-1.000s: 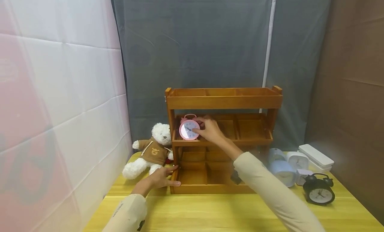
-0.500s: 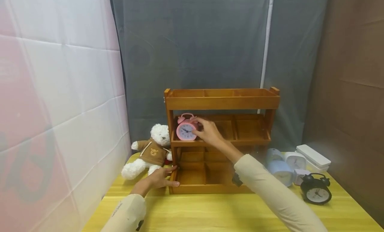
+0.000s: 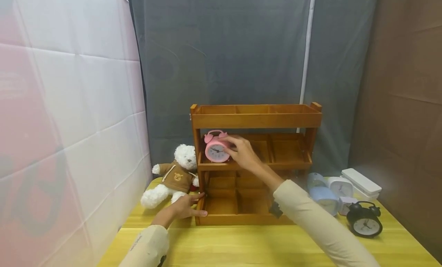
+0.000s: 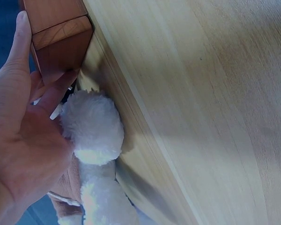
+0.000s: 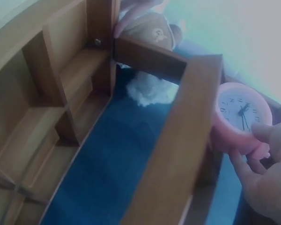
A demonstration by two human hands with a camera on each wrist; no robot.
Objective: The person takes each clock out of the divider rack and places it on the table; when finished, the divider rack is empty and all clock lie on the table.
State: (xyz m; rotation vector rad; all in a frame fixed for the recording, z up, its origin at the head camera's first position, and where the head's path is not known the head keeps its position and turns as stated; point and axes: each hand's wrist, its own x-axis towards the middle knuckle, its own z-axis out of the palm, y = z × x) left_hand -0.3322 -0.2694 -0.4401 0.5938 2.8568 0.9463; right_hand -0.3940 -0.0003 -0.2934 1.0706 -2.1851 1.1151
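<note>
A pink twin-bell alarm clock (image 3: pixel 217 153) stands in the left compartment of the middle tier of a brown wooden shelf (image 3: pixel 255 121). My right hand (image 3: pixel 244 156) pinches the clock from its right side, thumb at the edge of the face and fingers at its top and back. In the right wrist view, the clock (image 5: pixel 243 108) faces outward over the tier's front edge, beside the right hand (image 5: pixel 271 173). Low down, my left hand (image 3: pixel 182 207) grips the shelf's left side, thumb along the front and fingers around the side, as the left wrist view shows.
A white teddy bear (image 3: pixel 176 175) in a brown hoodie sits left of the shelf, close to the left hand. To the right stand a black alarm clock (image 3: pixel 366 220), blue clocks (image 3: pixel 324 200), a white clock (image 3: pixel 340 186) and a long white box (image 3: pixel 360 180).
The clock has turned slightly in my right hand, and more of its top and bells shows. Glare has left its face. My left hand keeps its place on the shelf.
</note>
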